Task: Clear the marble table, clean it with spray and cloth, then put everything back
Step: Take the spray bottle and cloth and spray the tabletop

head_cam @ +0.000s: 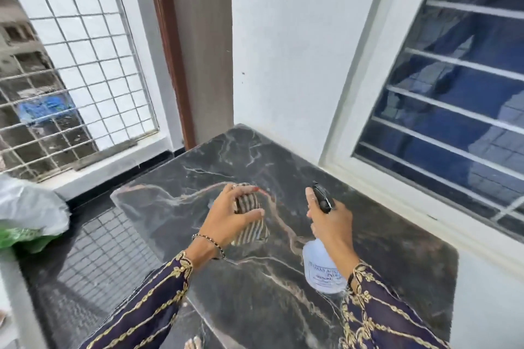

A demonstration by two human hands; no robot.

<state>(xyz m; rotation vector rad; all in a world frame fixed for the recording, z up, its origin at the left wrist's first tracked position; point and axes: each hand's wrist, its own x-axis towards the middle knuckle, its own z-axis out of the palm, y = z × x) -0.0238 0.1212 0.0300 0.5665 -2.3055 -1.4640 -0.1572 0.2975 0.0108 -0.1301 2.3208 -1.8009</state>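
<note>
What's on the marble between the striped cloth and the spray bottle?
Nothing: the head view shows only bare, veined marble table between the striped cloth in the left hand and the spray bottle in the right hand.

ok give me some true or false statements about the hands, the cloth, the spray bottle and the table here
1. The left hand grips a striped cloth. True.
2. The right hand holds a spray bottle with a red trigger head. False: the trigger head is black.
3. The marble table is plain white. False: it is dark, with pale veins running across it.
4. A plastic bag lies off to the left of the table. True.
5. The spray bottle has a see-through body with printed text on it. True.
</note>
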